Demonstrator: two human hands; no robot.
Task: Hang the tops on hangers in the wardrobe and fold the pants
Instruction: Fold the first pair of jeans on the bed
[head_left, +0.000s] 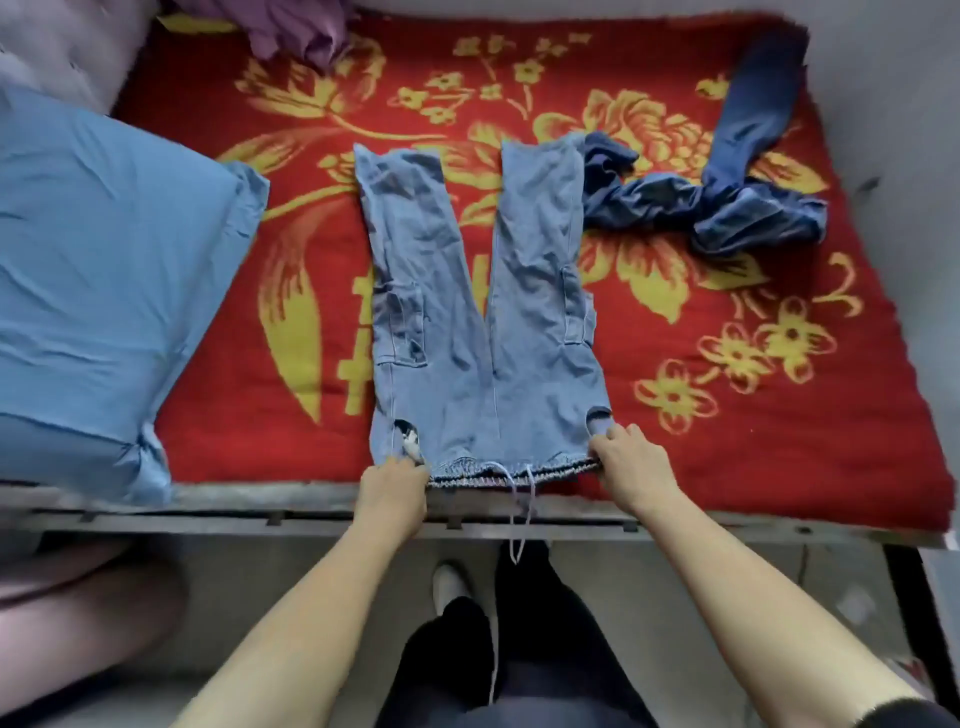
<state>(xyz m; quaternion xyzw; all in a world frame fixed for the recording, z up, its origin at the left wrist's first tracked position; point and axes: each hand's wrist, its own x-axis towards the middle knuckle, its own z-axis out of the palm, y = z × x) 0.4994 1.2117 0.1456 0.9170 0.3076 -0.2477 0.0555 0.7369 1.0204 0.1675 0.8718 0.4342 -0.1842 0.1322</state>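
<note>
Light blue denim pants (483, 322) lie spread flat on the red floral bed cover (727, 415), legs pointing away and waistband at the near edge. My left hand (392, 486) grips the waistband's left corner. My right hand (631, 467) grips its right corner. A white drawstring hangs from the waistband over the bed edge. Dark blue pants (727, 197) lie crumpled to the right of the light ones, one leg stretching toward the far right corner. A purple garment (291, 31) is bunched at the far edge.
A large blue pillow (104, 260) fills the bed's left side. The grey metal bed frame (675, 525) runs along the near edge. My dark-trousered legs and a pale shoe stand on the grey floor below.
</note>
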